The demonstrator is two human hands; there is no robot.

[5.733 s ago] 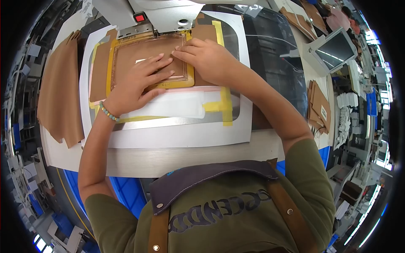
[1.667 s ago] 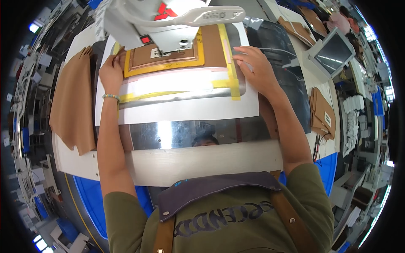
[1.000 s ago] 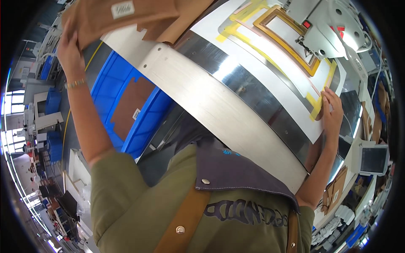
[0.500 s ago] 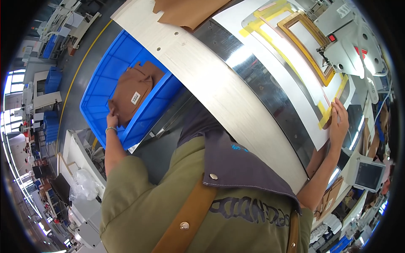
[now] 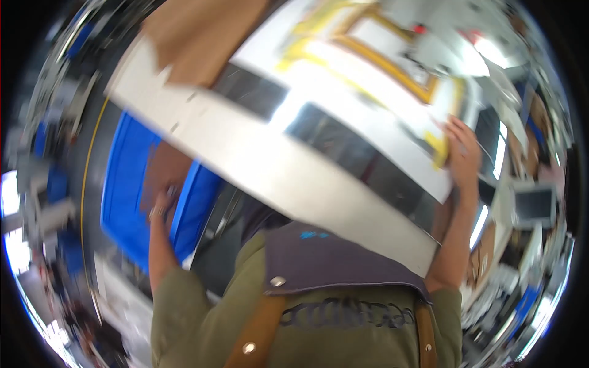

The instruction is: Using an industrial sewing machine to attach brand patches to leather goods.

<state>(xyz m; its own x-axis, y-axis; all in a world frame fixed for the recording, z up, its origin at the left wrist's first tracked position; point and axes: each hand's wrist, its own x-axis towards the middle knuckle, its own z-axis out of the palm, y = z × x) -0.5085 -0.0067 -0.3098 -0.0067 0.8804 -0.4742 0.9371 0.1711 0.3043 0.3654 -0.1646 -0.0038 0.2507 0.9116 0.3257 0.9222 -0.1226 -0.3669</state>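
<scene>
The picture is blurred by motion. My left hand [image 5: 161,199] is down in a blue bin [image 5: 123,190] at the left, on brown cut pieces [image 5: 158,165]; its fingers are too smeared to read. My right hand [image 5: 461,147] has its fingers stretched out on the right edge of a white sheet [image 5: 399,165] with yellow tape [image 5: 437,147]. A yellow frame [image 5: 389,67] with a white middle rests on that sheet, beneath a white machine head [image 5: 469,52] at the upper right.
A draped brown piece [image 5: 190,37] lies at the upper left of the pale table edge [image 5: 257,178], beside a steel plate [image 5: 334,144]. A screen [image 5: 532,205] and brown pieces [image 5: 481,257] are at the right. A floor line [image 5: 89,159] runs left of the bin.
My left hand has gone from holding a brown piece raised at the upper left down into the bin. The frame that held brown material earlier now shows white. The whole view has swung and blurred.
</scene>
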